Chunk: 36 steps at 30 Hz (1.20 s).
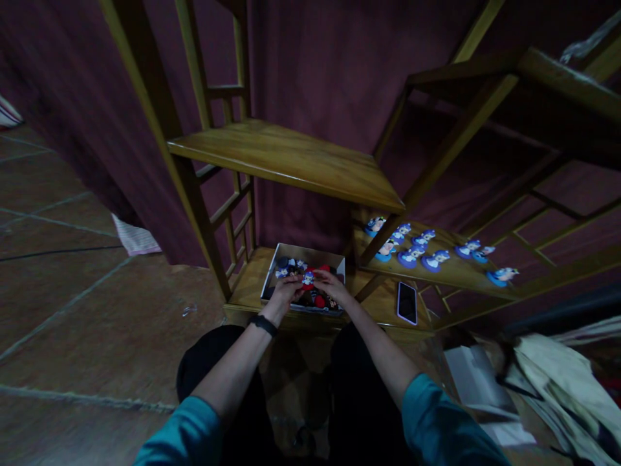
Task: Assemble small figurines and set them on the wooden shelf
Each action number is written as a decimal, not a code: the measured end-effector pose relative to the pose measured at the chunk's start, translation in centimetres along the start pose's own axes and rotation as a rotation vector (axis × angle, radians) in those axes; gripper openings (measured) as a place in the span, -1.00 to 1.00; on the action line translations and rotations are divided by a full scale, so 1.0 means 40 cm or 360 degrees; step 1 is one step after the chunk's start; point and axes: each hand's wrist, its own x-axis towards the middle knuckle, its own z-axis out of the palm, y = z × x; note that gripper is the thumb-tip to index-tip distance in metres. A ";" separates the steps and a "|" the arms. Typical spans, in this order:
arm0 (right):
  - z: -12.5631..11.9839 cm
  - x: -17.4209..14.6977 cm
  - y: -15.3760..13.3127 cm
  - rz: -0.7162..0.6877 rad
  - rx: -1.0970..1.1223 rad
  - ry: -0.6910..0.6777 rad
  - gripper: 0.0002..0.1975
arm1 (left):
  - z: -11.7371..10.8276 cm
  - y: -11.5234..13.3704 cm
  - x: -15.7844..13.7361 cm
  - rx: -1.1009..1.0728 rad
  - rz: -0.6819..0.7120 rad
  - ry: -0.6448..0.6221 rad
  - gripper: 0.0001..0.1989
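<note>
Between my two hands, above an open cardboard box (341, 266), is a small figurine (308, 278) with a purple-blue and white body and red around it. My left hand (287, 290), with a dark band at the wrist, grips its left side. Fingers of my right hand (330, 285) close on its right side. Inside the box lie several more small figurines (290, 264) in dark, white and red colours, partly hidden by my hands. The box rests on the lowest wooden shelf board (250, 285).
Several blue and purple figurines (411, 254) stand on a raised shelf to the right. A phone (407, 303) lies on the low board. A wooden shelf (291, 158) juts out above the box. White box-like packaging (478, 378) and pale cloth (557, 382) lie at the lower right.
</note>
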 end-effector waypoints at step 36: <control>-0.004 -0.002 0.000 0.0308 0.0410 -0.0043 -0.66 | 0.009 0.015 -0.084 0.2778 0.1525 -0.0199 -0.56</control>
